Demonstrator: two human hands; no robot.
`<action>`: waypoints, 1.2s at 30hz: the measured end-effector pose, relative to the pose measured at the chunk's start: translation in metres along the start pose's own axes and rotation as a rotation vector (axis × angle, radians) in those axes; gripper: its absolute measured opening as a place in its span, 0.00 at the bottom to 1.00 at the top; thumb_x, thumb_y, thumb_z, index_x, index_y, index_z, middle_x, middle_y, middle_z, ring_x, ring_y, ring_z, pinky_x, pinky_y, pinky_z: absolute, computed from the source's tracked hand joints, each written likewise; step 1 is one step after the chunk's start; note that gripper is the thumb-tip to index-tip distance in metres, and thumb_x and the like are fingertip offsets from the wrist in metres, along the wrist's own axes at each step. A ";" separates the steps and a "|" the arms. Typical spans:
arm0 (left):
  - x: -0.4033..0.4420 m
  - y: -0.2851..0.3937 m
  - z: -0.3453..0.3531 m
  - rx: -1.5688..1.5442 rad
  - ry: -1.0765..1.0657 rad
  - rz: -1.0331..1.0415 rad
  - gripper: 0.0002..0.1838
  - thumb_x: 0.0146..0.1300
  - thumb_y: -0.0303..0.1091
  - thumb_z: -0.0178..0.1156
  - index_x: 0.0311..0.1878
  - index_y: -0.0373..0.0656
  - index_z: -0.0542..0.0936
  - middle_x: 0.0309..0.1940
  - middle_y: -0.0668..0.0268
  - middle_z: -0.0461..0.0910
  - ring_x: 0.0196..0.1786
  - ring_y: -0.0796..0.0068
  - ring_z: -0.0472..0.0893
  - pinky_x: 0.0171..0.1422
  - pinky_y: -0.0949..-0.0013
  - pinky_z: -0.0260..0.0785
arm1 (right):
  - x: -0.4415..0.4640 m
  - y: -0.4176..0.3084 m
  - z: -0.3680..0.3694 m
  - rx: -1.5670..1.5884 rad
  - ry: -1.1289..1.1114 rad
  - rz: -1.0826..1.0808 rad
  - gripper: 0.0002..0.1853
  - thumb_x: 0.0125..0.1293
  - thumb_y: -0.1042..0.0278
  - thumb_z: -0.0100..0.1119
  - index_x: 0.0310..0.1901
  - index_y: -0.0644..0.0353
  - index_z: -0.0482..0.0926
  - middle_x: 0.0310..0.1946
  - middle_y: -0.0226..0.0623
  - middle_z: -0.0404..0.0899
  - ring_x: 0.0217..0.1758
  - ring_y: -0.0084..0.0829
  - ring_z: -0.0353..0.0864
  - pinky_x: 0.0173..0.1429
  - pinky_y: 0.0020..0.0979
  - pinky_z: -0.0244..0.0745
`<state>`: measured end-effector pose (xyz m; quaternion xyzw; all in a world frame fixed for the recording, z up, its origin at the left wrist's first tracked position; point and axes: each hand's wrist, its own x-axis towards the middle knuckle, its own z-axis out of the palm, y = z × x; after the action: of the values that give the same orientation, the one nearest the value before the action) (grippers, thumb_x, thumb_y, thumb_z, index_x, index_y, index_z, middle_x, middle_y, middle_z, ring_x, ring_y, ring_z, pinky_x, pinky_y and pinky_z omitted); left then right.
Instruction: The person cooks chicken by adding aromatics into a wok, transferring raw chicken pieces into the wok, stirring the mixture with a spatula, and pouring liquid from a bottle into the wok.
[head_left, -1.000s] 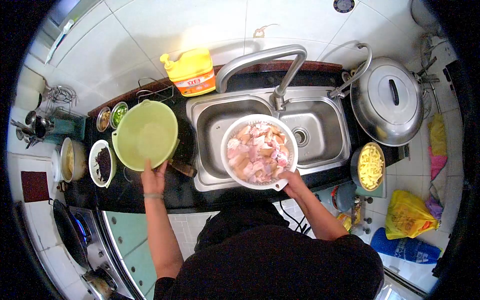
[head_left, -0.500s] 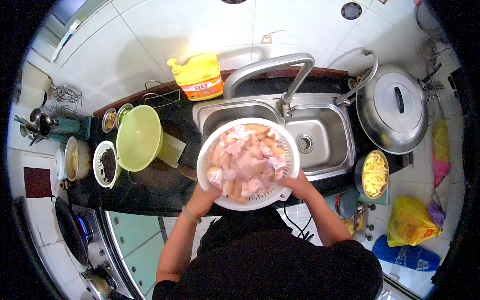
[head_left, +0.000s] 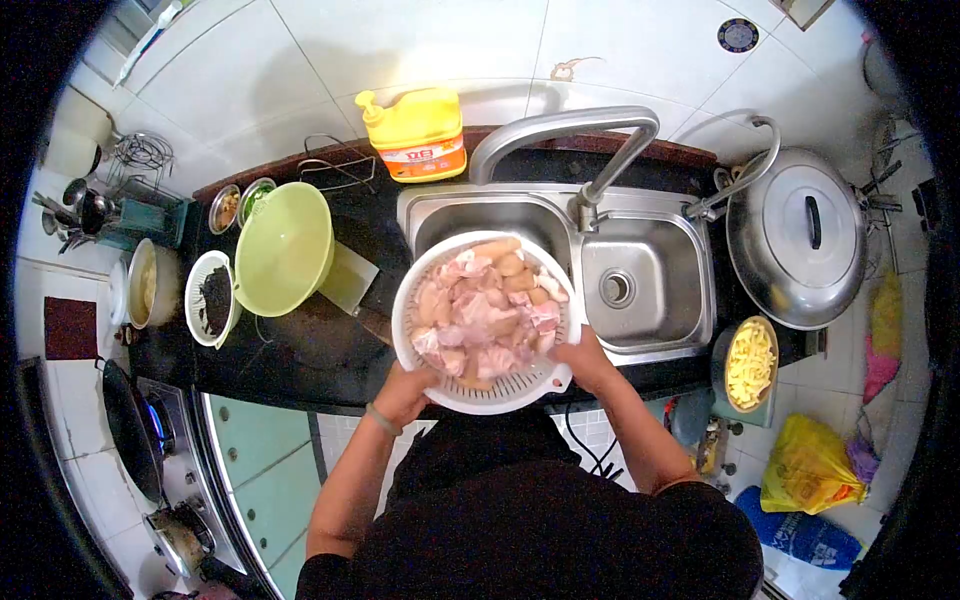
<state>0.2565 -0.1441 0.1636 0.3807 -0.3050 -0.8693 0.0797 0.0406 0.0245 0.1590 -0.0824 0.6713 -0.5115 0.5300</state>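
A white slotted colander point(head_left: 500, 400) full of raw, pinkish meat pieces point(head_left: 490, 310) is held between my two hands, over the near edge of the counter in front of the left sink basin. My left hand point(head_left: 405, 392) grips its lower left rim, with a band around the wrist. On the lower right rim, my right hand point(head_left: 585, 360) is closed beside a small hole in the colander's edge. Fingers of both hands are partly hidden beneath the colander. The meat looks slightly blurred.
A steel double sink point(head_left: 650, 345) with a tall faucet point(head_left: 570, 115) lies behind. Left are a green basin point(head_left: 285, 250), a cleaver point(head_left: 350, 280) and a wok point(head_left: 130, 440) by a lit burner. Right are a lidded pot point(head_left: 795, 240) and a bowl of yellow pieces point(head_left: 750, 365).
The meat pieces have shifted inside the colander, baring more slots along its near side. The colander sits slightly further left relative to the sink; both hands still hold it. The view has shifted slightly.
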 end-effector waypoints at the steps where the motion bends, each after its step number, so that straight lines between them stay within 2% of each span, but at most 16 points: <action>1: -0.002 0.000 0.002 0.018 0.008 0.054 0.29 0.47 0.16 0.50 0.57 0.36 0.62 0.50 0.56 0.71 0.51 0.59 0.75 0.52 0.59 0.72 | -0.001 0.000 -0.004 -0.125 0.012 -0.064 0.20 0.49 0.67 0.59 0.45 0.65 0.73 0.34 0.37 0.78 0.34 0.31 0.79 0.38 0.31 0.75; 5: 0.000 0.001 0.000 0.265 -0.022 0.217 0.27 0.49 0.14 0.49 0.56 0.35 0.64 0.49 0.55 0.72 0.51 0.60 0.75 0.53 0.61 0.72 | 0.001 0.008 -0.008 -0.082 0.134 -0.357 0.18 0.53 0.64 0.59 0.43 0.67 0.74 0.30 0.39 0.78 0.32 0.32 0.79 0.38 0.34 0.76; 7: 0.001 0.010 0.005 0.035 -0.026 -0.054 0.25 0.51 0.16 0.52 0.55 0.34 0.64 0.48 0.52 0.72 0.47 0.58 0.77 0.45 0.59 0.77 | 0.009 0.001 -0.006 -0.077 0.036 -0.203 0.16 0.54 0.66 0.59 0.41 0.67 0.74 0.30 0.40 0.78 0.32 0.31 0.79 0.34 0.34 0.76; 9: -0.002 0.016 0.018 0.010 -0.042 -0.037 0.26 0.49 0.17 0.52 0.55 0.34 0.63 0.48 0.52 0.72 0.47 0.57 0.77 0.41 0.57 0.79 | 0.012 -0.013 -0.001 -0.033 0.059 0.081 0.14 0.55 0.69 0.57 0.41 0.67 0.74 0.30 0.40 0.78 0.30 0.31 0.78 0.31 0.33 0.75; 10: 0.003 0.007 0.005 0.010 -0.052 -0.110 0.34 0.46 0.15 0.48 0.61 0.38 0.57 0.54 0.53 0.69 0.50 0.52 0.75 0.49 0.51 0.74 | 0.010 -0.005 0.000 0.037 0.030 -0.034 0.14 0.53 0.71 0.56 0.41 0.67 0.75 0.30 0.39 0.78 0.27 0.31 0.78 0.28 0.31 0.75; 13: -0.005 -0.004 0.000 -0.015 -0.014 -0.168 0.31 0.44 0.16 0.49 0.57 0.34 0.62 0.48 0.52 0.72 0.46 0.58 0.78 0.40 0.57 0.79 | 0.001 0.003 0.003 0.103 0.009 0.045 0.15 0.50 0.72 0.56 0.41 0.66 0.75 0.30 0.38 0.78 0.27 0.30 0.78 0.30 0.30 0.74; 15: -0.004 -0.008 -0.003 -0.031 -0.041 -0.150 0.32 0.43 0.16 0.48 0.58 0.34 0.61 0.49 0.53 0.72 0.48 0.58 0.77 0.45 0.57 0.77 | 0.003 0.014 0.001 0.045 0.027 0.007 0.16 0.49 0.72 0.56 0.42 0.65 0.75 0.31 0.38 0.78 0.29 0.30 0.78 0.33 0.30 0.74; 18: -0.010 -0.007 -0.002 0.085 -0.021 0.040 0.33 0.45 0.17 0.50 0.60 0.39 0.60 0.54 0.56 0.68 0.55 0.57 0.72 0.59 0.56 0.66 | -0.001 0.010 -0.005 -0.131 0.064 -0.148 0.17 0.48 0.71 0.57 0.42 0.64 0.75 0.33 0.38 0.79 0.34 0.30 0.78 0.39 0.32 0.73; 20: -0.010 -0.007 -0.008 0.256 -0.014 0.131 0.32 0.46 0.18 0.51 0.60 0.39 0.61 0.54 0.56 0.68 0.55 0.58 0.72 0.58 0.56 0.66 | -0.010 -0.003 -0.005 -0.258 0.075 -0.279 0.17 0.49 0.68 0.58 0.42 0.64 0.75 0.35 0.39 0.79 0.40 0.31 0.77 0.44 0.33 0.72; 23: -0.009 -0.006 -0.010 0.605 -0.008 0.321 0.30 0.49 0.20 0.52 0.60 0.40 0.62 0.54 0.56 0.69 0.54 0.59 0.72 0.58 0.57 0.67 | 0.005 -0.009 -0.004 -0.332 0.032 -0.272 0.16 0.49 0.67 0.57 0.41 0.64 0.75 0.34 0.39 0.79 0.38 0.30 0.77 0.42 0.32 0.71; 25: -0.001 0.000 -0.002 0.015 0.044 -0.050 0.28 0.46 0.15 0.47 0.56 0.34 0.63 0.50 0.53 0.69 0.44 0.56 0.77 0.43 0.56 0.77 | 0.024 0.008 -0.003 -0.181 0.005 -0.220 0.16 0.47 0.70 0.56 0.40 0.65 0.76 0.32 0.38 0.78 0.34 0.29 0.77 0.39 0.31 0.72; 26: 0.003 -0.001 -0.006 -0.038 -0.009 -0.022 0.28 0.47 0.16 0.48 0.56 0.33 0.62 0.51 0.50 0.68 0.44 0.54 0.78 0.40 0.53 0.78 | 0.029 0.010 -0.002 -0.065 0.008 -0.141 0.17 0.43 0.74 0.55 0.39 0.66 0.76 0.31 0.37 0.78 0.33 0.30 0.77 0.37 0.31 0.72; 28: -0.003 -0.011 -0.011 -0.041 0.026 -0.072 0.29 0.47 0.16 0.48 0.57 0.33 0.61 0.51 0.49 0.68 0.45 0.53 0.78 0.40 0.53 0.78 | 0.026 0.021 0.003 0.062 0.013 0.015 0.18 0.38 0.80 0.52 0.37 0.68 0.76 0.29 0.36 0.78 0.30 0.29 0.77 0.35 0.29 0.73; 31: -0.008 -0.017 -0.014 -0.068 0.020 -0.123 0.30 0.46 0.16 0.49 0.58 0.34 0.61 0.50 0.50 0.70 0.46 0.53 0.77 0.42 0.54 0.78 | 0.020 0.030 0.003 -0.021 0.015 -0.070 0.19 0.41 0.75 0.54 0.40 0.66 0.76 0.30 0.38 0.78 0.29 0.29 0.76 0.33 0.30 0.73; 33: -0.008 -0.018 -0.008 -0.038 0.041 0.047 0.30 0.46 0.15 0.49 0.58 0.35 0.62 0.50 0.52 0.70 0.49 0.55 0.76 0.46 0.56 0.76 | 0.015 0.023 0.004 -0.004 0.044 -0.068 0.20 0.42 0.73 0.56 0.42 0.66 0.75 0.31 0.40 0.78 0.31 0.29 0.77 0.35 0.30 0.73; 36: -0.002 -0.012 -0.018 -0.024 -0.013 -0.018 0.32 0.47 0.15 0.50 0.60 0.39 0.60 0.52 0.55 0.69 0.52 0.56 0.74 0.53 0.54 0.72 | -0.016 -0.022 0.018 -0.409 0.110 -0.443 0.20 0.46 0.68 0.57 0.44 0.63 0.75 0.33 0.42 0.80 0.34 0.30 0.79 0.38 0.30 0.74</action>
<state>0.2722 -0.1421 0.1479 0.3770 -0.2918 -0.8759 0.0746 0.0525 0.0138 0.1881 -0.3040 0.7537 -0.4725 0.3410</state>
